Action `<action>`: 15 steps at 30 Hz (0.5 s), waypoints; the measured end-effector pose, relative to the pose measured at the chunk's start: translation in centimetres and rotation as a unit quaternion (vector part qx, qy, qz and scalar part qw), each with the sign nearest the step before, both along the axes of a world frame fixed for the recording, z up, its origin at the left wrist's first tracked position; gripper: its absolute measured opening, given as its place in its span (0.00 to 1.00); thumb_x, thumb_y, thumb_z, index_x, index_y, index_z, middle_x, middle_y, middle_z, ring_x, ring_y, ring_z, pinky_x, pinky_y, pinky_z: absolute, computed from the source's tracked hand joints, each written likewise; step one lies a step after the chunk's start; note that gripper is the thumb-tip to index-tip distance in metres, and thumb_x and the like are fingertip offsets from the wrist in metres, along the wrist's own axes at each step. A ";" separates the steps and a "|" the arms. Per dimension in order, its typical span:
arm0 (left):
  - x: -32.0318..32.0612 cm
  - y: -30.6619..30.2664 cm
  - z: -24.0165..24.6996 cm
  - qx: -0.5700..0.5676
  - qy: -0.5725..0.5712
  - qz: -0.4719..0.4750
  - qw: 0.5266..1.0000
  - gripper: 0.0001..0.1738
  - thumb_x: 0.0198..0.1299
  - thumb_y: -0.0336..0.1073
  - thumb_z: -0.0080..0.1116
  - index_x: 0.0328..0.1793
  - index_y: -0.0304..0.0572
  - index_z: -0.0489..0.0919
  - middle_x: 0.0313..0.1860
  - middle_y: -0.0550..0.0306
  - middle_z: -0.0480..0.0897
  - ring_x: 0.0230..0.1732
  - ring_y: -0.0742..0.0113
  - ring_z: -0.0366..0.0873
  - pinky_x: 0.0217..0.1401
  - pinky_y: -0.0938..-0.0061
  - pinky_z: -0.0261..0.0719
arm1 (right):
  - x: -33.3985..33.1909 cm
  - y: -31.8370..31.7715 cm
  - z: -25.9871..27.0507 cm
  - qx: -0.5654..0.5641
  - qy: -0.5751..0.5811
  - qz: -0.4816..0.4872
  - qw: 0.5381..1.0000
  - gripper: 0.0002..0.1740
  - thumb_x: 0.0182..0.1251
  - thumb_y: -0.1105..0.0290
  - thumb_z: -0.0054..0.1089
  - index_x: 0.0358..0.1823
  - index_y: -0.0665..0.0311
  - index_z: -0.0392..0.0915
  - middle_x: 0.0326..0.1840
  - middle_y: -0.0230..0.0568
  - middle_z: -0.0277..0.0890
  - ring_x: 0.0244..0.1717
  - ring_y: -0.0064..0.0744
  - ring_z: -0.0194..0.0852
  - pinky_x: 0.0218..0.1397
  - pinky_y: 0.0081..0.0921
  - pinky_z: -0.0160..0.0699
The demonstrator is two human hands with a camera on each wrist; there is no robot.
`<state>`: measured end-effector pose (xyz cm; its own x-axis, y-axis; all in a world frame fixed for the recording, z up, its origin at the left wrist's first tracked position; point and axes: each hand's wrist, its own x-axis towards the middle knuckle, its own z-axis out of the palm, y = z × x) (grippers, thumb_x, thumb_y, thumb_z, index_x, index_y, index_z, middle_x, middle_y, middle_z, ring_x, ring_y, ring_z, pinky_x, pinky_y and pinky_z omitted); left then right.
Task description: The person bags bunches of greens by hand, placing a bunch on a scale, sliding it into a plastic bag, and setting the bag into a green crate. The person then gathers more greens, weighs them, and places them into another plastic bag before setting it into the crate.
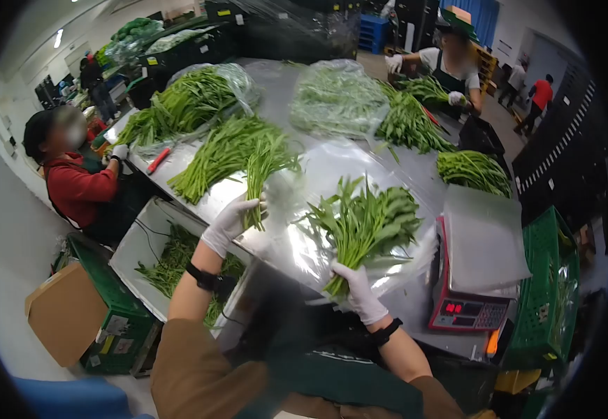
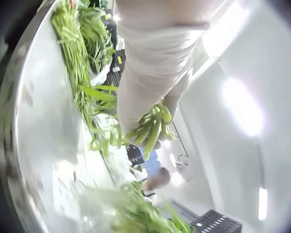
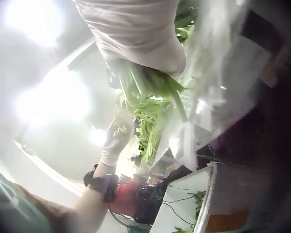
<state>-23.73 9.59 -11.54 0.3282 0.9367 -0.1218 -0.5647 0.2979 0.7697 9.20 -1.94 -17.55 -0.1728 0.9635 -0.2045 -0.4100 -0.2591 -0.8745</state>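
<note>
My gloved left hand [image 1: 230,222] grips a small bunch of leafy green stems [image 1: 265,170], its cut ends showing past the fingers in the left wrist view. In the gloved right hand [image 1: 360,290] is a larger bunch of leafy greens [image 1: 370,227], held by the stems with the leaves pointing away from me. That bunch overlaps a clear plastic bag [image 1: 325,164] spread on the metal table [image 1: 272,77]. Just beyond my left hand lies a pile of long-stemmed greens [image 1: 220,153]. Fingertips of the right hand are mostly hidden behind the stems.
A red scale [image 1: 472,318] with plastic sheets [image 1: 486,237] on it stands at the right. A white bin of trimmings [image 1: 171,262] sits below the table's left edge. More bagged greens [image 1: 339,94] lie farther back. One person [image 1: 84,174] works at left, another [image 1: 451,66] across.
</note>
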 end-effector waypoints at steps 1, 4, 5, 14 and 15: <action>1.3 -1.2 -1.2 0.013 -0.059 -0.027 0.998 0.28 0.71 0.28 0.58 0.76 0.38 0.67 0.50 0.59 0.80 0.50 0.66 0.83 0.59 0.63 0.85 | -0.5 -0.2 2.7 0.023 -0.003 -0.016 1.000 0.18 0.67 0.72 0.65 0.56 0.66 0.74 0.35 0.32 0.75 0.32 0.23 0.75 0.37 0.22 0.76; 7.4 -6.2 -1.7 -0.003 -0.171 -0.049 0.984 0.32 0.69 0.29 0.59 0.78 0.40 0.64 0.51 0.62 0.79 0.54 0.65 0.82 0.62 0.62 0.82 | 0.2 -0.2 7.2 0.061 -0.029 -0.018 0.998 0.16 0.68 0.71 0.64 0.55 0.65 0.75 0.34 0.31 0.76 0.32 0.22 0.75 0.38 0.22 0.75; 9.2 -7.6 -2.0 -0.002 -0.205 -0.057 0.977 0.32 0.69 0.28 0.59 0.78 0.40 0.65 0.51 0.62 0.79 0.54 0.64 0.82 0.63 0.61 0.82 | 0.2 -0.2 8.7 0.059 -0.028 -0.036 0.997 0.13 0.69 0.71 0.64 0.52 0.65 0.76 0.33 0.31 0.76 0.32 0.21 0.75 0.38 0.22 0.75; 16.6 -14.8 -3.3 -0.116 -0.089 -0.063 0.987 0.30 0.73 0.35 0.55 0.79 0.39 0.65 0.63 0.56 0.80 0.63 0.63 0.80 0.67 0.66 0.79 | 1.0 -1.5 3.6 -0.071 -0.150 0.091 0.982 0.23 0.72 0.62 0.64 0.63 0.67 0.77 0.49 0.37 0.84 0.43 0.30 0.82 0.51 0.31 0.80; 16.8 -15.2 -2.9 -0.123 -0.090 -0.073 0.986 0.30 0.74 0.35 0.54 0.79 0.39 0.64 0.64 0.55 0.79 0.63 0.64 0.79 0.67 0.66 0.79 | 0.8 -1.8 2.0 -0.012 -0.183 0.079 0.980 0.25 0.73 0.59 0.63 0.63 0.68 0.77 0.49 0.39 0.84 0.45 0.34 0.82 0.52 0.34 0.80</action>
